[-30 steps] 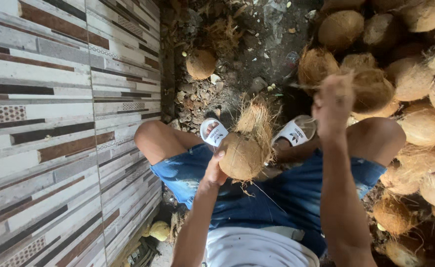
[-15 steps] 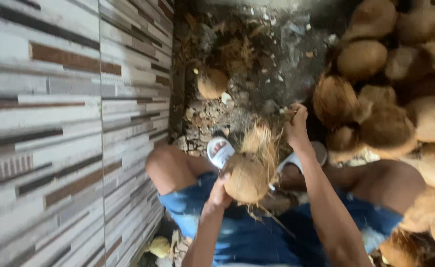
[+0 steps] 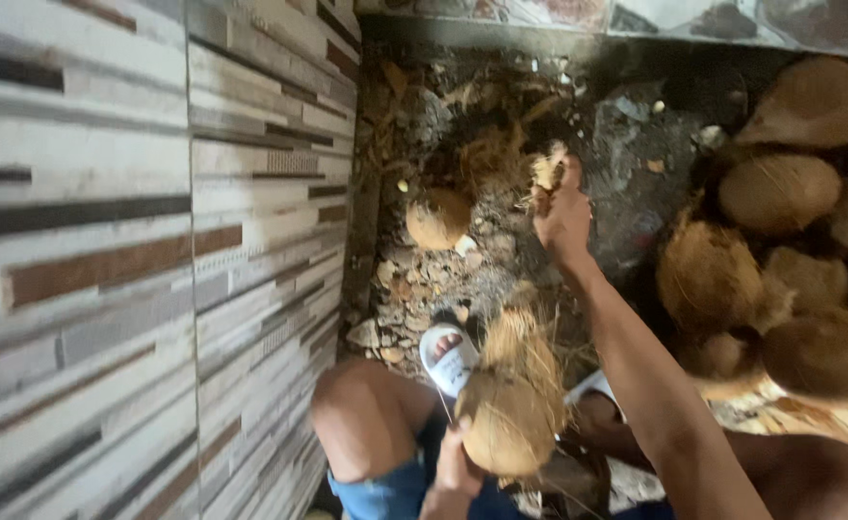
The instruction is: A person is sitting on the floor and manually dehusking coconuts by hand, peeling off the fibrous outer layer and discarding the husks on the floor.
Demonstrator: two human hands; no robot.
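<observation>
While the left hand [image 3: 455, 472] is gripping the half-husked coconut [image 3: 508, 424] low between the knees, its fingers are curling around the underside of the nut and steadying it just behind the white sandal [image 3: 450, 358]. Compared with a second ago, the right hand [image 3: 562, 214] is no longer raised close above the nut; it is now stretching well forward over the littered floor [image 3: 636, 193], and its fingers are pinching shut on a torn tuft of coconut husk [image 3: 546, 170] (pale and frayed, sticking up past the knuckles). That shift is suggesting a strip has come free of the nut and is being carried out toward the heap of husk scraps [image 3: 472, 144] against the far wall, so the nut is likely sitting one strip barer, though a brush of fibre is still standing up from its top. A bare, rounded coconut [image 3: 438, 218] is lying apart on the floor, left of the outstretched hand. To the right, a pile of unhusked coconuts [image 3: 780, 260] is rising beside the arm, well clear of the held nut. Along the left side, a striped tiled wall [image 3: 154, 241] is running the length of the view, and blue shorts [image 3: 376, 496] are showing at the bottom edge.
</observation>
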